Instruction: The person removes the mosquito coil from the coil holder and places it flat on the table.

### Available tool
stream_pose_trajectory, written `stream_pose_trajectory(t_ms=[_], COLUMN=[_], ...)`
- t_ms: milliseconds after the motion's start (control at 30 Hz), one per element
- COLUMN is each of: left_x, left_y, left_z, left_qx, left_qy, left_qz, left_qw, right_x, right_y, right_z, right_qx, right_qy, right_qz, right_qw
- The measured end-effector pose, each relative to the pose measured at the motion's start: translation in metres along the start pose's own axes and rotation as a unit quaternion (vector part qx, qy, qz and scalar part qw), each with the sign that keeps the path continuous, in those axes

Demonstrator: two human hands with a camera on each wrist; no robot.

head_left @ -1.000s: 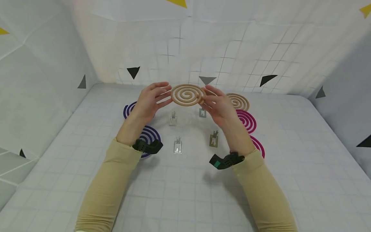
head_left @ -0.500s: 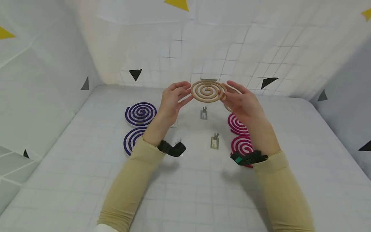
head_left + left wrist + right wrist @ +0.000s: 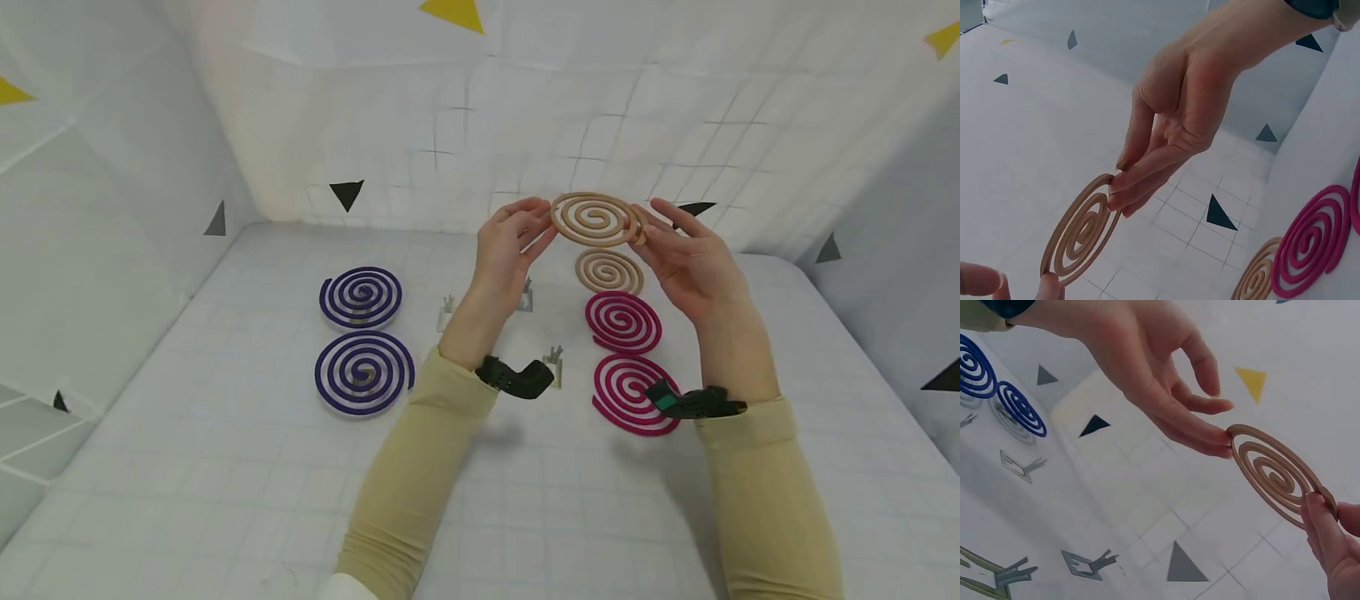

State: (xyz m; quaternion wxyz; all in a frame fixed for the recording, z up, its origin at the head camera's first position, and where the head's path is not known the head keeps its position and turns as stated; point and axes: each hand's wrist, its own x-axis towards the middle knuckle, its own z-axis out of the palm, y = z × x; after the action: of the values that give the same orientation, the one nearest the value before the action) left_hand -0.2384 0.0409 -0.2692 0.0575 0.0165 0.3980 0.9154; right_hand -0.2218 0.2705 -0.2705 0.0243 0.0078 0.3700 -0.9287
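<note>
A tan mosquito coil (image 3: 596, 220) is held flat in the air between both hands, above the back right of the table. My right hand (image 3: 692, 262) pinches its right edge; in the left wrist view the thumb and fingertips meet at the rim of the coil (image 3: 1087, 227). My left hand (image 3: 510, 250) touches the opposite edge with straight fingertips, its thumb apart from the coil (image 3: 1280, 481) in the right wrist view. Below the held coil is another tan coil (image 3: 609, 271), with a magenta coil (image 3: 622, 320) and a second magenta coil (image 3: 634, 387) nearer the front.
Two purple coils, the far one (image 3: 362, 292) and the near one (image 3: 363, 373), are on the left. Small metal coil stands, including a grey one (image 3: 1085, 567) and a brass-coloured one (image 3: 553, 364), are in the middle. A white wall (image 3: 450, 108) rises behind.
Both hands have carried the tan coil rightward, from over the middle to above the other tan coil. The purple coils have come out from behind the left arm.
</note>
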Motion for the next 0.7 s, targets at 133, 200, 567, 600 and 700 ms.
stream_pose_trajectory(t_ms=[133,200,567,600,700], left_x=[0.001,0.002,0.011,0.010,0.007], left_y=[-0.005,-0.008,-0.031,-0.034,-0.043], left_z=[0.008,0.013,0.039,0.040,0.042], left_qx=[-0.027,-0.038,-0.125,-0.131,-0.145], left_qy=[-0.001,0.000,0.025,0.027,0.026], left_qz=[0.003,0.000,-0.011,-0.011,-0.012], left_qw=[0.9996,0.9993,0.9918,0.9910,0.9890], right_x=[0.000,-0.001,-0.001,-0.001,-0.001], right_y=[-0.007,-0.009,-0.026,-0.027,-0.032], right_z=[-0.005,-0.007,-0.027,-0.028,-0.031], right_qx=[0.019,0.025,0.038,0.039,0.035], right_qy=[-0.001,0.001,0.022,0.024,0.021], right_qz=[-0.002,-0.004,0.006,0.008,0.008], right_qw=[1.000,1.000,0.999,0.999,0.999])
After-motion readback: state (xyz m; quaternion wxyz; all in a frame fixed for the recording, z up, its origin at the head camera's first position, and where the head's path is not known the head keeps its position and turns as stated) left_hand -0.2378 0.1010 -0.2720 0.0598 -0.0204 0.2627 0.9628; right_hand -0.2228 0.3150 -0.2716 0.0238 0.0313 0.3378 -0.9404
